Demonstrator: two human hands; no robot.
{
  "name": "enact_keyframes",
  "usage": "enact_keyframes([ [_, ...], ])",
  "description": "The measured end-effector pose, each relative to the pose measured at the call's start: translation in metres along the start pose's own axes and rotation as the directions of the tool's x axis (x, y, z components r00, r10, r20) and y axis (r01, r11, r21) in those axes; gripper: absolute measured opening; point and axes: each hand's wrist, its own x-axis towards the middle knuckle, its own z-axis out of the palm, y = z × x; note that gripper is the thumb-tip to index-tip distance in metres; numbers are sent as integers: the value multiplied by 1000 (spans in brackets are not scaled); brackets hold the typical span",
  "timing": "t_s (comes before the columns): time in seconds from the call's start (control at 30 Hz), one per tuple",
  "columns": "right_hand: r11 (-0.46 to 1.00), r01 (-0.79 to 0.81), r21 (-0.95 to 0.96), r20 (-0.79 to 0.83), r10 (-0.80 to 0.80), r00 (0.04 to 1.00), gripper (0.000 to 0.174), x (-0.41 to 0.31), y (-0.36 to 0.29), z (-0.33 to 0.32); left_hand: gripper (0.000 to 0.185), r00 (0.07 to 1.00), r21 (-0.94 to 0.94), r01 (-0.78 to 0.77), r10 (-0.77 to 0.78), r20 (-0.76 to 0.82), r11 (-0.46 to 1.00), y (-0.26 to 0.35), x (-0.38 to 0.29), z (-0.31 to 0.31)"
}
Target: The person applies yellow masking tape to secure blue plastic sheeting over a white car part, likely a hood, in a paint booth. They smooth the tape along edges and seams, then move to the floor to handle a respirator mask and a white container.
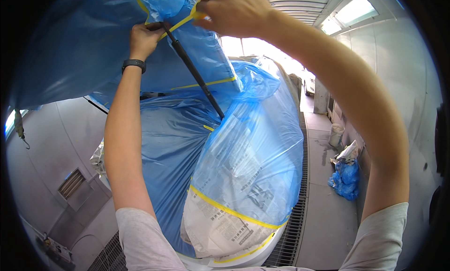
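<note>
Yellow masking tape (180, 24) stretches between my raised hands across blue plastic masking film (204, 49) on a lifted car panel. My left hand (145, 39), with a black wristband, pinches the tape beside the upper end of a black support strut (190, 63). My right hand (230, 14) is higher and to the right, its fingers at the other end of the strip; something orange-yellow shows blurred between them. Below, film covers the car's opening, and newspaper (225, 225) edged with yellow tape lies over the white bodywork (242, 262).
To the right, a white bucket (336, 134) and a heap of crumpled blue plastic (344, 179) lie by the wall. Floor grating (291, 232) runs beside the car. A hook (24, 141) hangs at the left, above a wall vent (72, 184).
</note>
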Motion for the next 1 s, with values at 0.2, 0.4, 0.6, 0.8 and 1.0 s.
enact_keyframes([
  [0.2, 983, 44, -178, -173, -75, 982, 30, -5, 44, -7, 32, 989, 60, 38, -46, 143, 997, 0, 14, -13],
  [0.4, 972, -168, -168, -188, 135, 973, 31, 3, 71, 23, 33, 916, 55, 266, -270, 296, 962, 4, 26, -25],
  [0.6, 982, -168, -82, -129, 157, 979, 26, 17, 70, 49, 36, 803, -312, 497, -293, 518, 810, -13, 25, -39],
  [0.8, 979, -204, 16, -179, 204, 962, 23, 2, 75, 44, 37, 887, -164, 436, -393, 242, 885, -14, 8, -50],
  [1.0, 923, -355, 146, -44, 365, 930, 27, 8, 75, 60, 26, 890, 542, -256, 414, -191, 800, 70, -49, -25],
])
